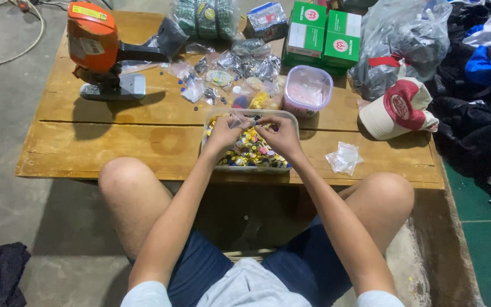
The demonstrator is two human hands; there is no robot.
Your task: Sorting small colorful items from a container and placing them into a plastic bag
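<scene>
Both hands work above a clear rectangular plastic tray [291, 122] at the near-centre edge of a low wooden table [86, 142]. The tray holds a heap of small round buttons [251, 152], mostly yellow with some blue and pink; the count is too large to tell. The left hand [223, 133] and right hand [279, 135] meet over the tray, fingers curled inward and pinching a small clear plastic bag [241, 119] between them.

Behind the tray lie many small clear packets [240, 65]; their number cannot be counted. To the right of these stands one round clear container [307, 90] with a pinkish lid. At the far edge sit two green boxes [324, 31], side by side, each with a white panel and a round red emblem. Beside them is one large clear bag [399, 40] of grey material. One red-and-cream cap [399, 108] rests at the right. One crumpled clear bag [343, 157] lies near the right hand. One orange machine [95, 48] stands at far left.
</scene>
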